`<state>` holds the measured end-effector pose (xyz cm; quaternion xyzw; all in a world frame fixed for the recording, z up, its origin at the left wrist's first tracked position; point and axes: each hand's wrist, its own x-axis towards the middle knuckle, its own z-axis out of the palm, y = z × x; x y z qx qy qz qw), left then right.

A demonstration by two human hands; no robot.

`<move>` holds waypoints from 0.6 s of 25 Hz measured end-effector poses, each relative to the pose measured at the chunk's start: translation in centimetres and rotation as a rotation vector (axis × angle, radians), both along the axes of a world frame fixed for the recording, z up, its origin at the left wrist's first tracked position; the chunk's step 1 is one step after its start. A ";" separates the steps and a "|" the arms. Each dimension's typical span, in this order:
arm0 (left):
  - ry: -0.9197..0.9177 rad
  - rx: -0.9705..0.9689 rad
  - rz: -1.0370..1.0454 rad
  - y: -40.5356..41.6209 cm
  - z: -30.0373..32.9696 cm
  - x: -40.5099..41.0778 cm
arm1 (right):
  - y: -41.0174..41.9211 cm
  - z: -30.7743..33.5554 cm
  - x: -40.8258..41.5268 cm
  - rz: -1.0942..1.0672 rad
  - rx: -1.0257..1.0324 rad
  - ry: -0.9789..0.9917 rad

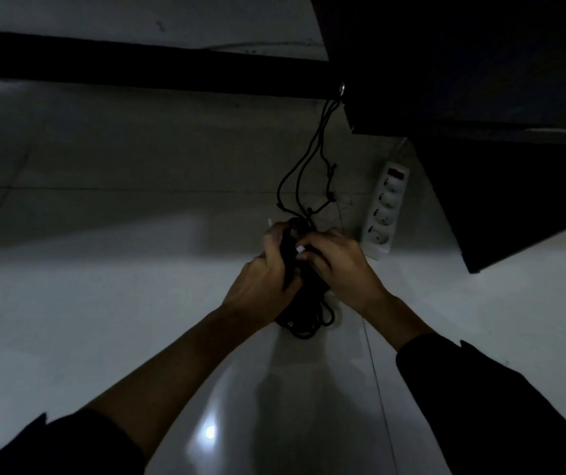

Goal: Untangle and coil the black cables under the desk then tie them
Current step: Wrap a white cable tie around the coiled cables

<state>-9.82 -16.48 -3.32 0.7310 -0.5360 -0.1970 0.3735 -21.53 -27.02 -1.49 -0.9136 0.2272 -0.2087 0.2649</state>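
Just left of the white power strip (387, 214), the left hand (264, 279) grips the coiled black cables (303, 303) while the right hand (339, 265) pinches something small and pale at the bundle, probably a tie. Cinching should go best with the coil squeezed tight. Beyond the strip, the dark desk (480, 80) hems the right; bare floor (103, 286) leftward gives elbow room.

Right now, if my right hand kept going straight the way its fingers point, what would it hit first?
The black cable bundle it already holds; just past that, the left hand gripping the same bundle from the other side.
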 end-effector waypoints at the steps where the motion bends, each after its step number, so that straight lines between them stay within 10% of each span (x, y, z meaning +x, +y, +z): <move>1: 0.053 0.007 -0.004 0.6 0.2 0.6 | 0.0 0.0 0.1 -0.002 -0.006 -0.011; 4: 0.284 0.052 0.094 1.3 0.6 1.5 | 0.0 -0.3 0.2 -0.056 0.043 -0.030; 10: -0.011 -0.055 -0.059 -0.1 2.0 2.8 | 0.0 -0.9 0.3 -0.095 0.111 -0.058; 15: 0.663 0.098 -0.012 -1.1 2.4 3.0 | 0.1 -1.0 0.1 -0.102 0.389 -0.092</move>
